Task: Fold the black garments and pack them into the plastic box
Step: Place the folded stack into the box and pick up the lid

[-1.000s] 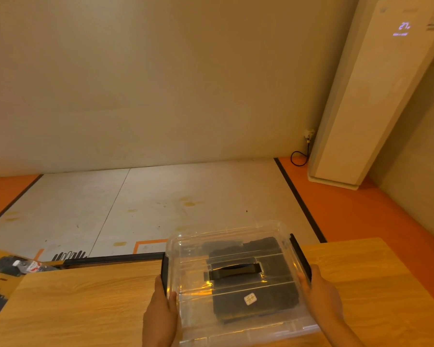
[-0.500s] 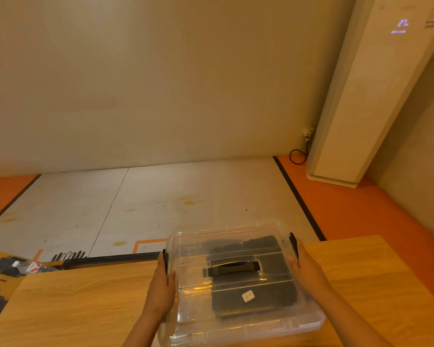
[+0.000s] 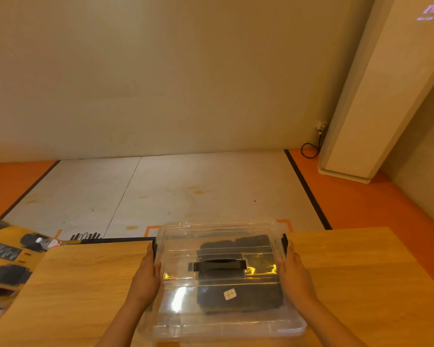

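Left hand flat against the left side of the plastic box, fingers straight and reaching forward toward the black latch, thumb lying along the upper edge. Nothing curled round anything. Right hand mirrors it on the right side: palm pressed to the wall, fingers extended toward the other latch. Both forearms come in from the bottom edge of view.

Box: clear plastic, roughly square, clear lid on, with a black carry handle across the lid's middle. Through the lid, the black garments lie as a flat, squared stack filling the centre and right of the interior. A small pale sticker shows over them. Yellow glints of reflected light on the lid.

Box sits on the wooden table, its far edge reaching the table's far edge.

Beyond: whitish floor mat bordered in black, orange floor. Yellow printed sheet at far left. Tall white unit in the right corner, black cable looped beside its base
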The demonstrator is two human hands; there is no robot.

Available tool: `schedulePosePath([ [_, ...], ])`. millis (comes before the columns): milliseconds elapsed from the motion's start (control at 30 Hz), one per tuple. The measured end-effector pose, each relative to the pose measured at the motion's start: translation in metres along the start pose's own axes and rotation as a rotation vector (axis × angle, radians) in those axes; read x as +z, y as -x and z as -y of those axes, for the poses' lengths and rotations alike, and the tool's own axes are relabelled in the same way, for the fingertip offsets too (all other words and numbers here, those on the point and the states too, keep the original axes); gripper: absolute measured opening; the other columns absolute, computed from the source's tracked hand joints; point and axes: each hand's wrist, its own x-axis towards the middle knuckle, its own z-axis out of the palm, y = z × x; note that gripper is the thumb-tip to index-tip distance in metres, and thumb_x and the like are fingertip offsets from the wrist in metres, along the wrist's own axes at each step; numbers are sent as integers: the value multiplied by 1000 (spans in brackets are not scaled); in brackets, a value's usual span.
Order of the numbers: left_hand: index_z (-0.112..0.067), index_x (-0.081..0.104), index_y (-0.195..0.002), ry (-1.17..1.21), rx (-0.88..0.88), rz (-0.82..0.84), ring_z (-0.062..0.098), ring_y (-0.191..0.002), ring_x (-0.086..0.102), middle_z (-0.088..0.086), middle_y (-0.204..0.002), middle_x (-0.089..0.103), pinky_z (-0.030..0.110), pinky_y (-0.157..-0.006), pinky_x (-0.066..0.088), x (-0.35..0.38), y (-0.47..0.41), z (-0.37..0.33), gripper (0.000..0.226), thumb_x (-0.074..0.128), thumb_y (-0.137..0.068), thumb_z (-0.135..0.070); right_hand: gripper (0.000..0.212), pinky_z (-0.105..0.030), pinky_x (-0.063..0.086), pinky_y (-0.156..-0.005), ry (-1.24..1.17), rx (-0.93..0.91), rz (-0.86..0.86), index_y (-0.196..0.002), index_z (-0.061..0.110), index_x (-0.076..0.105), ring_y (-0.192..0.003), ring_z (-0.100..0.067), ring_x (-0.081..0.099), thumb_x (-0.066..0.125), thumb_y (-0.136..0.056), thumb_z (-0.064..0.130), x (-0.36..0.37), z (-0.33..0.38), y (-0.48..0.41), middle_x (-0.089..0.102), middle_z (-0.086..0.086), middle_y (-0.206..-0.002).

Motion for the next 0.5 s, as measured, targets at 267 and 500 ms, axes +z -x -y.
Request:
schedulePosePath([
  [267,-18,12,-154,-3,51,-14,30,-129,47,7,-152,34,41,-98,44,-39,12,46,57,37,-102,-22,69,-15,48,-66,16,33,-103,-153,13,2,-92,-13,64,45,-101,27,22,46,42,39,-6,-147],
  [500,-20,16,-153,7,64,-47,29,-129,47,6,-151,36,42,-96,45,-62,13,82,55,36,-102,-23,66,-19,49,-82,152,31,-221,-153,7,4,-117,-16,57,40,-102,30,45,84,68,40,-7,-148],
])
